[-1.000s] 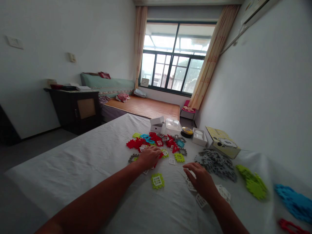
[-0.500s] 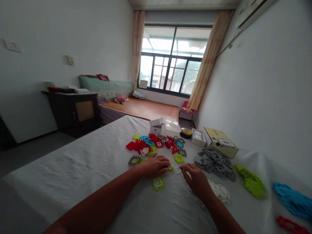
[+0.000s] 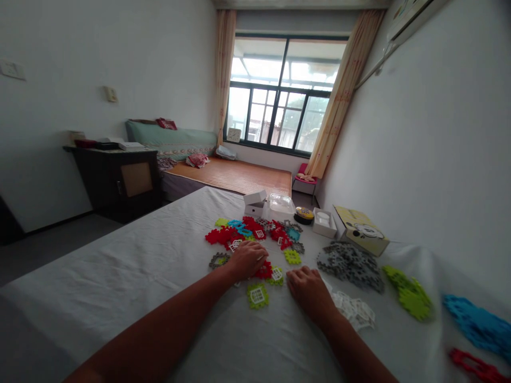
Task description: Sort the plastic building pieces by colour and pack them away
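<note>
Head view: on the cloth-covered table (image 3: 167, 234), the left hand (image 3: 248, 259) bends over the near side of a mixed pile (image 3: 250, 227), just beside a red piece (image 3: 264, 270); its fingers are curled, but whether they grip anything I cannot tell. The right hand (image 3: 308, 286) lies with fingers folded under, their contents hidden too. My likeliest worry is the right forearm brushing the adjacent white heap (image 3: 356, 310), loose and thin as it looks, and scattering it toward the near edge; a bump could also shift a skewed lattice (image 3: 277, 273). Counted: two hands; two green pieces bearing white lattices between the hands and the near edge; one plain green piece (image 3: 293, 257) farther back; one grey heap (image 3: 351, 267), one green stack (image 3: 411, 298), one blue stack (image 3: 479, 324) and one yellow box (image 3: 363, 229) toward the right edge; one round tin (image 3: 304, 215) and one clear container (image 3: 280, 204) near the far edge. Overlap in the mixed pile prevents counting.
</note>
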Demonstrator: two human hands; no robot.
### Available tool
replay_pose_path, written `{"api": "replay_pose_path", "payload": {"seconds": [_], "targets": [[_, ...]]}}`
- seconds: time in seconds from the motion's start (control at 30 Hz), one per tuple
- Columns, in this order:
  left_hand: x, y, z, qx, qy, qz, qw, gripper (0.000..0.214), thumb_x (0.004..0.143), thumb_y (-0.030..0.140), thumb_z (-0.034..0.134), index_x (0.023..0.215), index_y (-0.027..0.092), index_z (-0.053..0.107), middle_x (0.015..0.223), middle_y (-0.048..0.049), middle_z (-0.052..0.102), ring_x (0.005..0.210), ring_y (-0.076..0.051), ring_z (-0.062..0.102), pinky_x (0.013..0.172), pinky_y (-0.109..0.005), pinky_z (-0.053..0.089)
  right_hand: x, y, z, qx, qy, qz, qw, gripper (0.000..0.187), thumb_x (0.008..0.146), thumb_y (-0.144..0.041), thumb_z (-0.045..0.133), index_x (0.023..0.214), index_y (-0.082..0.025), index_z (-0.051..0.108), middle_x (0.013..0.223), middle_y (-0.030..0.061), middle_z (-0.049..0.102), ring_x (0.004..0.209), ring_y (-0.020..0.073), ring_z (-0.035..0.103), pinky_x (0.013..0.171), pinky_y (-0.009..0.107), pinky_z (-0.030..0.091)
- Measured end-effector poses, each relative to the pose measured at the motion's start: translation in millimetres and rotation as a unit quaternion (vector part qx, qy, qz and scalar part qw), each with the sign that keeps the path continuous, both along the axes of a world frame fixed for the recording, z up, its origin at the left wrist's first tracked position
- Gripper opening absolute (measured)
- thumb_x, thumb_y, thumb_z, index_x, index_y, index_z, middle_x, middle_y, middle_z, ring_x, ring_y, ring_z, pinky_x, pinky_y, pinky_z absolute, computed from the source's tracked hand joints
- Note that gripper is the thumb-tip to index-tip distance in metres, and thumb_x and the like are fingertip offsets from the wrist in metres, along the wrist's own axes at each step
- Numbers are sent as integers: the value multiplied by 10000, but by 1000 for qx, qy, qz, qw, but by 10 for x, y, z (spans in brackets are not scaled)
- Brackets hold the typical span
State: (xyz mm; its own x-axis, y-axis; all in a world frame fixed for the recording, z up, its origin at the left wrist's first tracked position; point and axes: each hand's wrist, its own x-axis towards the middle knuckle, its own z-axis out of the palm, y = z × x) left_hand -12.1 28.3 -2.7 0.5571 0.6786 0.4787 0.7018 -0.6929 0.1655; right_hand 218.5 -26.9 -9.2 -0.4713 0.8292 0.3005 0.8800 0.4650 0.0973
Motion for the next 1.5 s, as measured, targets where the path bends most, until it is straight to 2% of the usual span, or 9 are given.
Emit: {"api": "replay_pose_path", "payload": {"seconds": [0.13,0.27,0.37,0.43,0.6,0.77,0.87,1.23,1.5], "targets": [[-2,-2,-6,0,4,-10,1000,184,896,249,507,938,223,685,999,-25,706,986,-178,603,937,-320,406,119,38,33,20,55,-28,998,281,862,-113,466,1023,-232,663,973,46,709,948,187,606,807,299,394],[-23,6,2,0,10,-6,1000,176,885,243,520,932,223,689,988,-25,710,978,-177,607,932,-318,412,450,78,103,40,151,-76,985,256,821,-158,441,920,-215,670,928,41,702,900,176,625,766,276,424],[-45,21,-3,9,3,9,1000,193,892,242,506,928,222,694,972,-35,712,965,-174,615,929,-321,419,685,78,131,-9,165,-90,982,225,781,-175,442,809,-231,658,782,9,679,724,160,620,675,264,437],[-58,34,-10,15,-2,22,1000,199,889,237,504,924,225,699,968,-38,713,956,-177,619,922,-328,426,755,73,127,-31,154,-80,984,203,779,-186,460,771,-244,655,764,3,673,730,169,614,673,273,440],[-62,51,-14,21,-19,40,999,190,871,220,519,911,234,705,954,-31,718,935,-179,626,889,-330,442,472,32,76,16,161,-8,987,209,873,-257,482,963,-243,670,1021,47,688,998,216,578,831,341,442],[-63,51,0,26,-29,55,998,184,875,225,522,902,239,703,954,-28,717,945,-182,622,900,-339,432,-61,-47,-7,-14,111,63,992,314,909,-222,477,1204,-247,584,1220,56,633,1109,227,536,887,366,441],[-82,58,11,29,-28,55,998,182,878,221,519,904,230,699,961,-33,714,947,-179,621,901,-335,430,-189,-47,-66,-20,87,72,993,337,890,-215,526,1221,-260,571,1253,45,615,1098,231,541,888,372,448],[-81,80,-36,33,-30,51,998,175,880,228,521,898,234,695,961,-25,718,948,-181,629,911,-338,428,-192,-107,-65,-16,124,67,990,199,876,-159,513,1004,-249,638,1079,21,688,978,190,591,852,312,445],[-94,66,1,28,-25,50,998,183,878,221,517,888,230,700,958,-28,720,934,-182,636,892,-335,436,50,-21,53,77,135,30,987,218,916,-210,457,1006,-239,654,937,55,708,940,196,596,794,304,400]]}}
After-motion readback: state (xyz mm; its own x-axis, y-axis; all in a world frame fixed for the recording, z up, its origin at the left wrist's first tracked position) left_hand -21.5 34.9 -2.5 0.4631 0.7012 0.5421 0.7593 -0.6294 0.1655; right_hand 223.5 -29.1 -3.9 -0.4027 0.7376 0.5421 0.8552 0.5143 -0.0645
